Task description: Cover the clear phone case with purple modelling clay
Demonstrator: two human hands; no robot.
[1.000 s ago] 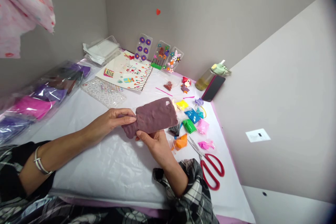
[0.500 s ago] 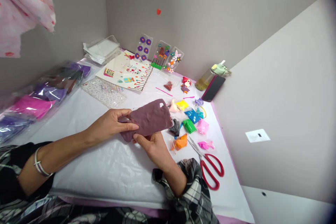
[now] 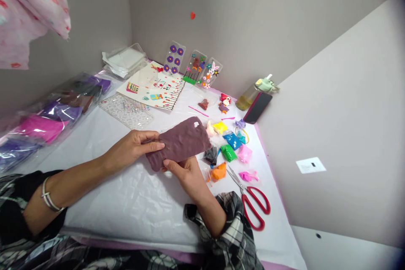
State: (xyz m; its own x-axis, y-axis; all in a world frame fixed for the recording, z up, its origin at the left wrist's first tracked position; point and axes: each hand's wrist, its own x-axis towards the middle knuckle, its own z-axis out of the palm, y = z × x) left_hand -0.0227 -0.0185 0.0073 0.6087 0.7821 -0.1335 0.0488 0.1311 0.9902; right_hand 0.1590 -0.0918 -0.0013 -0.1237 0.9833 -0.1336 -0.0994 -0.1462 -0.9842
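Clay-covered phone case [image 3: 185, 140] sits clamped in the fingers of the left hand [image 3: 137, 145] and right hand [image 3: 187, 174]. Light, even thumb pressure would best suit its lumpy surface.

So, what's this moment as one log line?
left hand: holds brown slab at left end | right hand: holds its lower edge | red-handled scissors: on white sheet

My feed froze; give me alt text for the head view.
Left hand and right hand hold a thin purple-brown slab with a small cutout over a white-covered table. Colourful packets and red-handled scissors lie to the right; three decorated clear panels stand at the back.
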